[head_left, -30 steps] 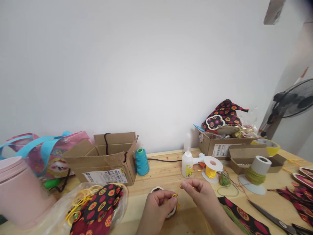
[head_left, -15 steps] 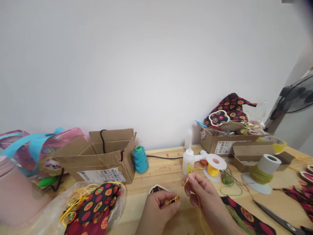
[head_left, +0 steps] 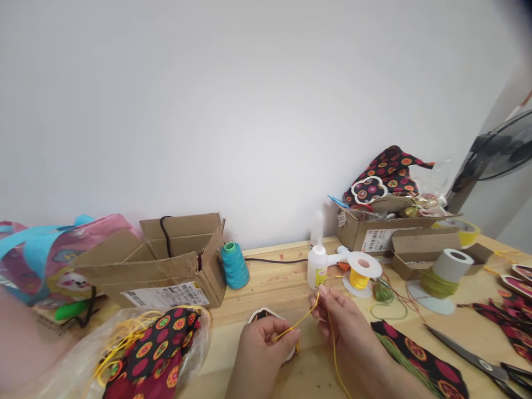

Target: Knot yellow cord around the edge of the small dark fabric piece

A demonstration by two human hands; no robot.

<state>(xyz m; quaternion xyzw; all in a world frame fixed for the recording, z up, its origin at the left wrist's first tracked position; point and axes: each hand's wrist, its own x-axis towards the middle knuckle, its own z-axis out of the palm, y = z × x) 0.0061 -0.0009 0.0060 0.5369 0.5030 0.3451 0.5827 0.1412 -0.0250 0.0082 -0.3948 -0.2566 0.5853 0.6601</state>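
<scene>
Between the left hand (head_left: 266, 344) and right hand (head_left: 344, 322), a thin, bright-yellow cord (head_left: 306, 316) is running nearly straight, both hands' fingertips (head_left: 293, 335) pinching it; its tail is hanging beside the right palm, over the wooden tabletop (head_left: 272, 284).

Cord (head_left: 303, 319): thin, yellow, lower centre of frame. Pinched at two points; span between nearly straight, slanting up to the right. From upper end, a length drops in a loose curve to bottom edge. Piece (head_left: 262, 314): dark, pale-rimmed, lower centre, mostly hidden; whether held, cannot tell.
</scene>
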